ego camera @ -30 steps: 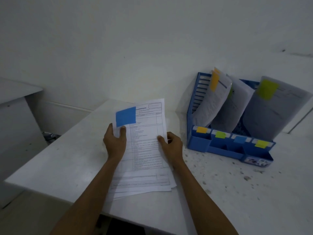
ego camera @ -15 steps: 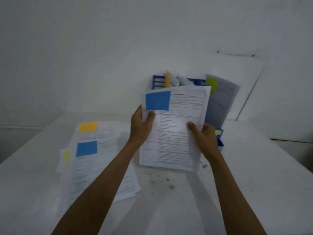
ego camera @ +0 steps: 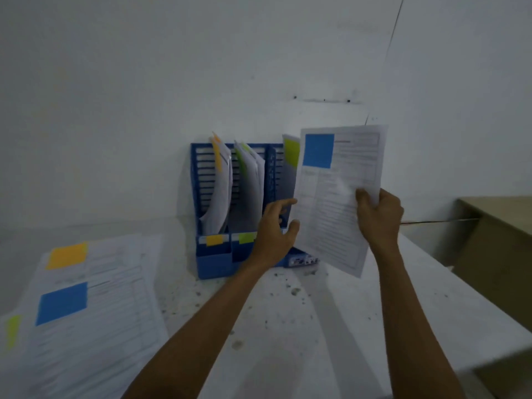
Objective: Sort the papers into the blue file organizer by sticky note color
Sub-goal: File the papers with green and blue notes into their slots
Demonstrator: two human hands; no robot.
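Note:
The blue file organizer [ego camera: 213,254] stands against the wall, with orange-tagged papers [ego camera: 220,182] in its left slot and green-tagged papers [ego camera: 252,180] in the second one. A yellow-green tagged sheet [ego camera: 290,156] shows further right. My right hand [ego camera: 378,217] grips a printed paper with a blue sticky note [ego camera: 339,197], held upright in front of the organizer's right side. My left hand [ego camera: 273,234] hovers open beside the paper's left edge, fingers spread, in front of the organizer's third slot.
A loose pile of papers [ego camera: 95,306] lies on the white table [ego camera: 288,326] at the left, showing orange, blue and yellow-green notes. A tan desk [ego camera: 495,234] stands at the right. The table top is speckled with dirt.
The paper has moved right and up toward the organizer's right side. My left hand has let go of it; only my right hand holds it now. The view has swung right.

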